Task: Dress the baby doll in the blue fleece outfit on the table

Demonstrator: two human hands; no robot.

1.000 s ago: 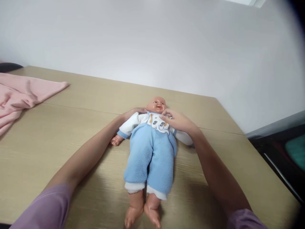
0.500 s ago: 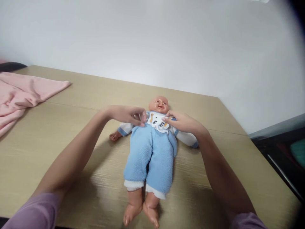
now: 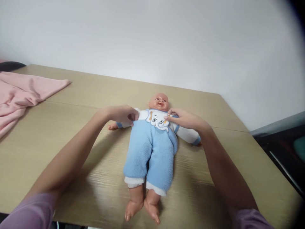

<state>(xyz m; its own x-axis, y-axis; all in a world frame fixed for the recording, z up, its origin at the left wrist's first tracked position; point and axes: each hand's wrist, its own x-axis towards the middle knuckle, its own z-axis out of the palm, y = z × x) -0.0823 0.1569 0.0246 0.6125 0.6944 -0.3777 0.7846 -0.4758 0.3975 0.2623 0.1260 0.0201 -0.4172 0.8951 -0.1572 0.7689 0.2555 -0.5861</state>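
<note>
A baby doll [image 3: 159,101] lies on its back, head away from me and bare feet toward me. It wears light blue fleece overalls [image 3: 149,149] with a white elephant face on the bib, over a white top with blue cuffs. At the doll's upper side, my left hand [image 3: 122,114] is closed on the side edge of the overalls, beside the white sleeve. My right hand [image 3: 184,119] pinches the overalls at the bib's upper corner, near the doll's shoulder. Some of its fingertips are hidden behind the cloth.
The doll rests on a wooden table [image 3: 92,152] with a seam across it. A pink cloth [image 3: 30,90] lies crumpled at the left. Behind the table rises a white wall [image 3: 147,44]. A dark chair-like object [image 3: 283,159] stands beyond the right edge.
My left hand has moved outward, left from the bib to the overalls' side edge, showing more of the white top. My right hand stays at the bib's corner.
</note>
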